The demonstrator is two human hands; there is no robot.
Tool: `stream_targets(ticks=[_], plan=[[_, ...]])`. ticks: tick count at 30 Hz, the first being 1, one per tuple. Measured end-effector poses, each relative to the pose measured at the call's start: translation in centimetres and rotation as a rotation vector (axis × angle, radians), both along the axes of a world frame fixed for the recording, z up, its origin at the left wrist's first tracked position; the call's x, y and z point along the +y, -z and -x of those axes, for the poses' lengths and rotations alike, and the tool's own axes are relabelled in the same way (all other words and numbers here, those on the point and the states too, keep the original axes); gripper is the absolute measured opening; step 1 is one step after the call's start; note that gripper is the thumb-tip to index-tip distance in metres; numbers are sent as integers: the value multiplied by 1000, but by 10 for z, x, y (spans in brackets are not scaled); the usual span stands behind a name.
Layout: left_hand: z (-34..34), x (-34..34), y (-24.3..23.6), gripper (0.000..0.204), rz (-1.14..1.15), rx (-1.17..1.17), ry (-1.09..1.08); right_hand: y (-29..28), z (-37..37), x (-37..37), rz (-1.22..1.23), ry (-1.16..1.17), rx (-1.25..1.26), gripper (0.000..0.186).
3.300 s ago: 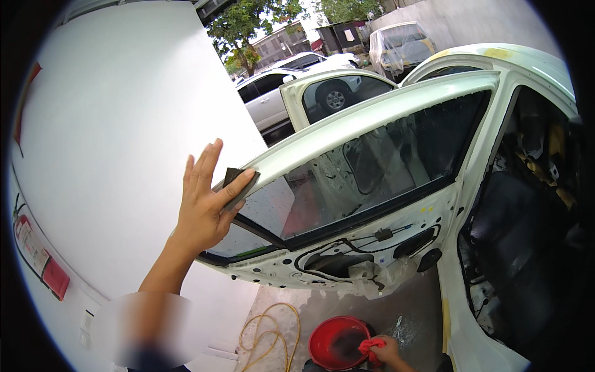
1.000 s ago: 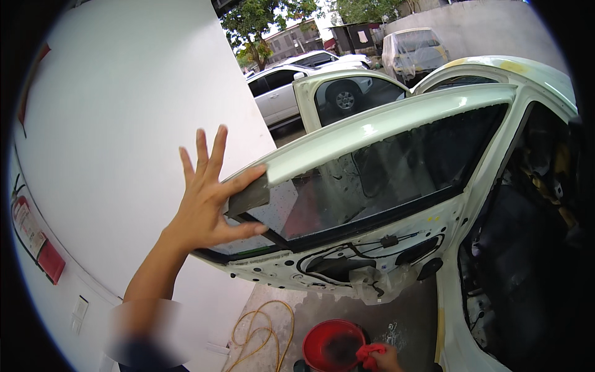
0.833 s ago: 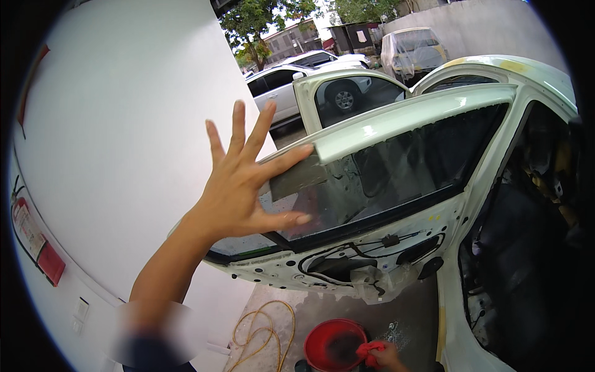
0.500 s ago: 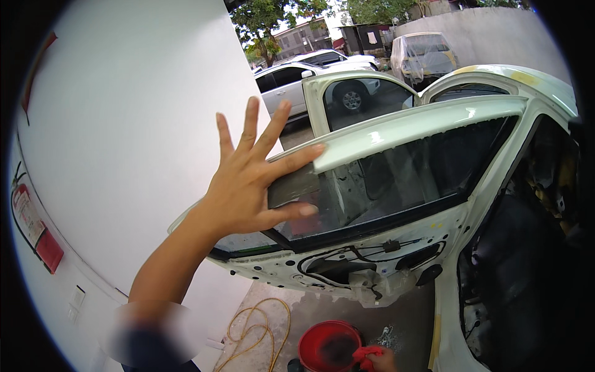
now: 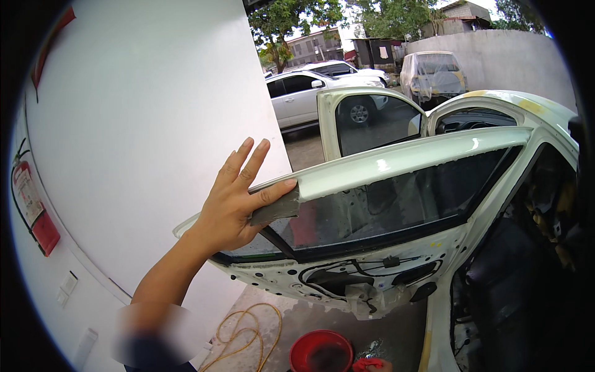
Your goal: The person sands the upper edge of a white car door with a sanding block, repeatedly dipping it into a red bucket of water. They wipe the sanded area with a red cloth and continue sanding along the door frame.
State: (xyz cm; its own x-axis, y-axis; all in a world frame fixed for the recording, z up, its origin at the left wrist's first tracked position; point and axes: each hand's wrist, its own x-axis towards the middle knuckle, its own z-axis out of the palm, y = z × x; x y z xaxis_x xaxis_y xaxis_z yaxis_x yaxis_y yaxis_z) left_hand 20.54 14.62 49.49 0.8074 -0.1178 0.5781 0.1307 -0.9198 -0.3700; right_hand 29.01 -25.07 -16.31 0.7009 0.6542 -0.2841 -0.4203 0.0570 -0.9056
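While the left hand (image 5: 232,208) holds a gray sheet (image 5: 280,209) under its index finger against the upper window frame of the white car door (image 5: 384,166), near the outer end, other fingers fan upward; its thumb is hidden. Below the door, the right hand (image 5: 382,367), partly cut off, grips a red cloth (image 5: 365,364). Also below the door are a red bucket (image 5: 300,354) and a loosely looped yellow hose (image 5: 281,322), both on the floor (image 5: 396,325).

Grey sheet (image 5: 277,210) on pale door frame (image 5: 396,166) — red cloth (image 5: 365,364), bunched
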Motion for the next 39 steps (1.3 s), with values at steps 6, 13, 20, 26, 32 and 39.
stream_targets(ticks=[6, 13, 20, 26, 32, 39], plan=[[-17, -4, -19, 49, 28, 82, 102, -18, 15, 9, -86, 25, 211, 27], [-14, -35, -28, 46, 92, 128, -150, -71, 38, 28, -134, -8, 19, 22], [-75, -85, -53, 41, 164, 196, 23, -59, 5, 46, -364, -117, 320, 30], [-56, -65, -38, 43, 133, 140, -95, -49, -36, 47, -376, -156, 278, 32], [-67, -88, -36, 42, 178, 123, -199, -57, -65, 35, -311, -181, 249, 31], [-102, -105, -48, 39, 88, 105, -32, -57, -80, 37, -288, -227, 240, 30]])
